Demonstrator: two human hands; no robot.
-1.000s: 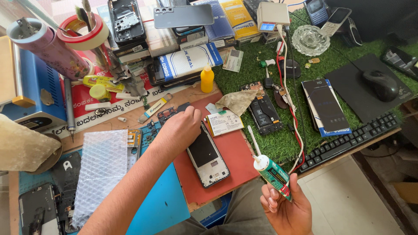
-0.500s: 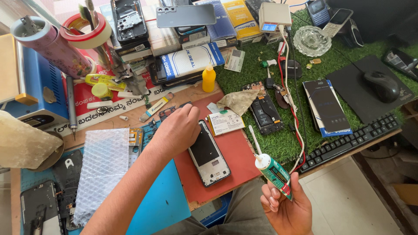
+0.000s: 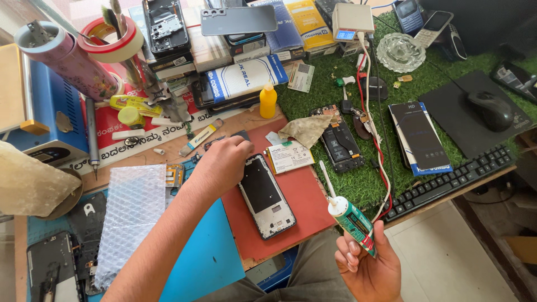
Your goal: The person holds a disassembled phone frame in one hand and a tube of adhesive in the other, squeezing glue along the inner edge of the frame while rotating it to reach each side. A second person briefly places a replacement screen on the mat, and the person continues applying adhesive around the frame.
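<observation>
We are resting our left hand (image 3: 221, 166) on the upper left edge of a phone frame (image 3: 267, 195), fingers curled down against its top corner, so the hand is pressing on it rather than gripping it. The frame is lying face up on a red mat (image 3: 296, 207), running away from the left hand toward our lap at a slight slant. Just beyond the fingertips of that hand a white card (image 3: 290, 156) is lying on the mat, and a crumpled cloth (image 3: 306, 129) is sitting a little further out. To the wrist side of the left hand a sheet of bubble wrap (image 3: 131, 215) is spreading over a blue mat (image 3: 207, 263). We are holding a glue tube (image 3: 349, 215) in our right hand (image 3: 366, 265), fingers wrapped around its lower body, the long white nozzle pointing up and toward the frame without touching it. The right hand is hovering off the table (image 3: 142, 159) edge, well apart from the left. Past the right hand, a keyboard (image 3: 447, 182) is lying on green turf (image 3: 335, 95), and a yellow bottle (image 3: 268, 101) is standing further out from the left hand.
</observation>
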